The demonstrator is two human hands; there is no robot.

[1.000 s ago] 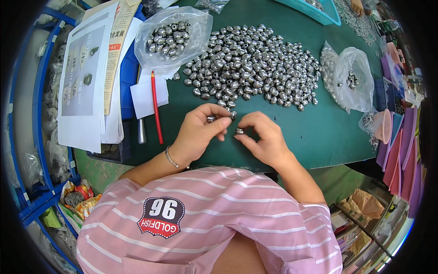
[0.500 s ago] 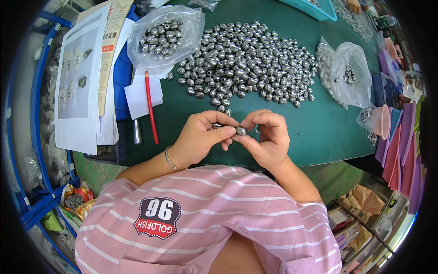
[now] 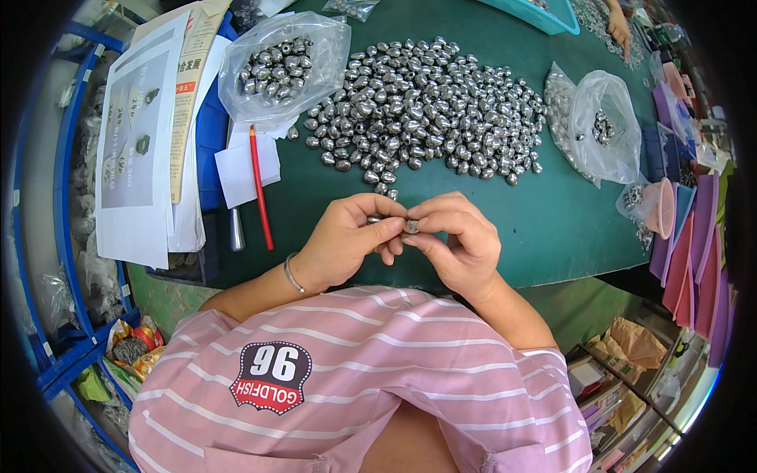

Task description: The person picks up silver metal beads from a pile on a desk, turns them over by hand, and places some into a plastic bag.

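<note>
In front of my chest, both hands meet at one small shiny metal bead [image 3: 411, 226]. My left hand [image 3: 347, 235] is closed, pinching it between thumb and forefinger. A second metal bead [image 3: 374, 220] shows partly in the curl of that hand. My right hand [image 3: 457, 236] is closed too, its thumb and fingertips pressing on the same bead from the right. Just beyond my hands spreads a large heap of silvery oval beads [image 3: 430, 106], some with holes showing. A few loose ones trail from the heap toward my fingers.
Left of the heap lie an open plastic bag [image 3: 327, 47] of beads, a red pencil [image 3: 259, 185] and printed sheets [image 3: 134, 213]. Another bead bag [image 3: 603, 158] is on the right. A blue tray [image 3: 561, 20] sits at the far edge, near another person's hand [image 3: 619, 33].
My right fingers have closed in over the bead, which now shows a different side. At the far right, the other person's hand has reached further into view.
</note>
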